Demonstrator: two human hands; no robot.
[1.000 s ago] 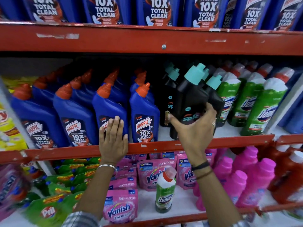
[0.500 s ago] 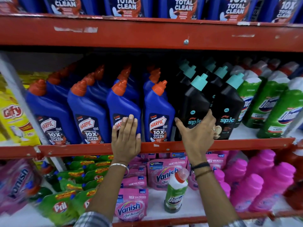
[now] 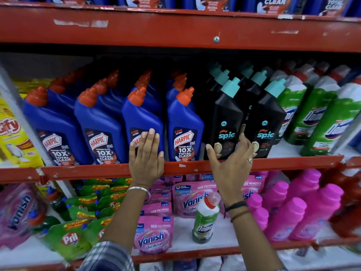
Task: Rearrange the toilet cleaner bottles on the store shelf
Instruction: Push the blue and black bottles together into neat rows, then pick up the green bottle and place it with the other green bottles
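Blue Harpic bottles with orange caps stand in rows on the red middle shelf (image 3: 195,167). My left hand (image 3: 146,159) lies flat, fingers together, against the label of the third front Harpic bottle (image 3: 142,118). To its right stands a fourth Harpic bottle (image 3: 184,126). Black Spic bottles with teal caps follow: a front left one (image 3: 226,122) and a front right one (image 3: 267,122). My right hand (image 3: 232,161) is spread in front of them, thumb by the left bottle's base, fingers between the two; it grips nothing.
Green Domex bottles (image 3: 310,114) fill the shelf's right end; a yellow pack (image 3: 13,133) sits at the far left. Below are pink Vanish pouches (image 3: 152,235), green Pril pouches (image 3: 68,237), one upright Domex bottle (image 3: 205,220) and pink bottles (image 3: 297,212). More Harpic stands on the top shelf.
My right hand held a tilted black Spic bottle, set it upright in the front row and has let go. The left hand stays on the Harpic bottle. The view has shifted left.
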